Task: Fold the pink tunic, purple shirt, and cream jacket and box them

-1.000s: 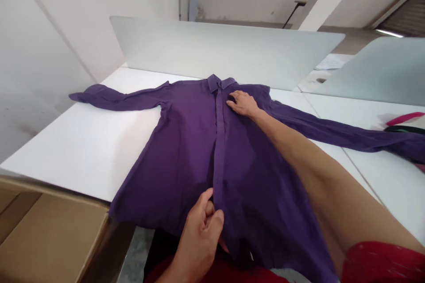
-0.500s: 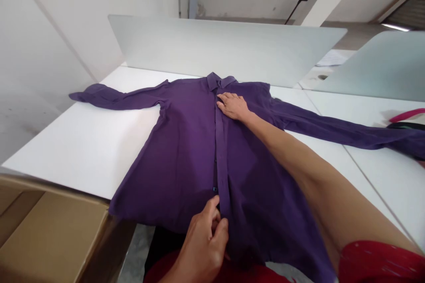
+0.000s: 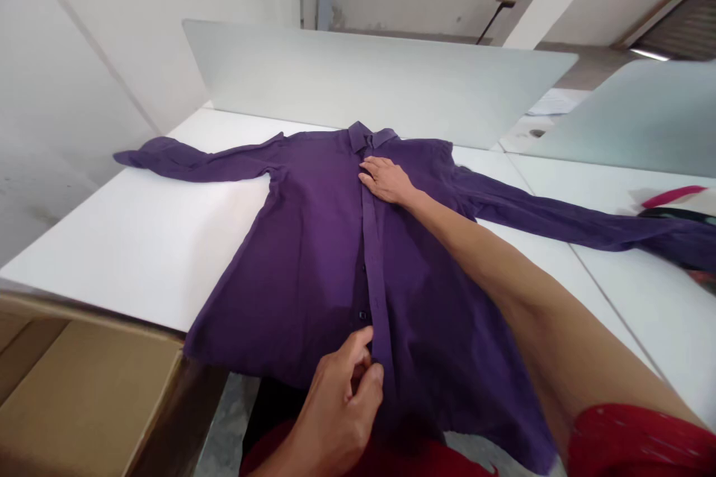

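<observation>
Right hand [image 3: 387, 180], open flat, slid toward shirt placket [image 3: 374, 268], left grip [image 3: 341, 410] clamped on its edge

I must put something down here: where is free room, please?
Widest free patch: the white table between the shirt, its far-left sleeve and the cardboard box. Smaller: under the other sleeve, beside the right arm. Crowded: the shirt front, under the left hand and right hand.

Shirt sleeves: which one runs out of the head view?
The sleeve on the view's right runs off the frame; the other sleeve ends in view on the white table.
</observation>
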### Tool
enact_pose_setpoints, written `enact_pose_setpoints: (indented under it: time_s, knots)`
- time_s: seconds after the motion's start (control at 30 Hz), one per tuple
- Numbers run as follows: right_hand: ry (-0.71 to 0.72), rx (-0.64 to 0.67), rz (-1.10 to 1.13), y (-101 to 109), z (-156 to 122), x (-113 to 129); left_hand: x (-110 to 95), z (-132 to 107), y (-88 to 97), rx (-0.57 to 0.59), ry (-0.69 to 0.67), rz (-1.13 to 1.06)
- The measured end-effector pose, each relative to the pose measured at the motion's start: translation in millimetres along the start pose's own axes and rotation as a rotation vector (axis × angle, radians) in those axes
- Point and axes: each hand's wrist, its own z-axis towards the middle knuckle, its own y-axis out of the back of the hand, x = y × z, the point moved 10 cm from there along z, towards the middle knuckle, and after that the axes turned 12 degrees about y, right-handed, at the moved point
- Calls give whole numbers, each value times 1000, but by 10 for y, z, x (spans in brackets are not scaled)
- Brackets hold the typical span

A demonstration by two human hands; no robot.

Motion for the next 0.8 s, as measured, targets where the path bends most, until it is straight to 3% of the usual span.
enact_pose_setpoints:
  time_s: [0.33, 0.53, 0.67, 0.8]
  knots:
    - [-39, -97, 89, 92, 97, 6, 121, -19, 144, -146, 48, 142]
    - [-83, -104, 198, 110, 76, 0, 80, -71, 121, -115, -31, 115]
    - [-154, -183, 256, 294, -163, -86, 80, -153, 153, -109, -95, 63]
    - [-126, -149, 283, 459, -606, 72, 89, -223, 199, -91, -133, -11]
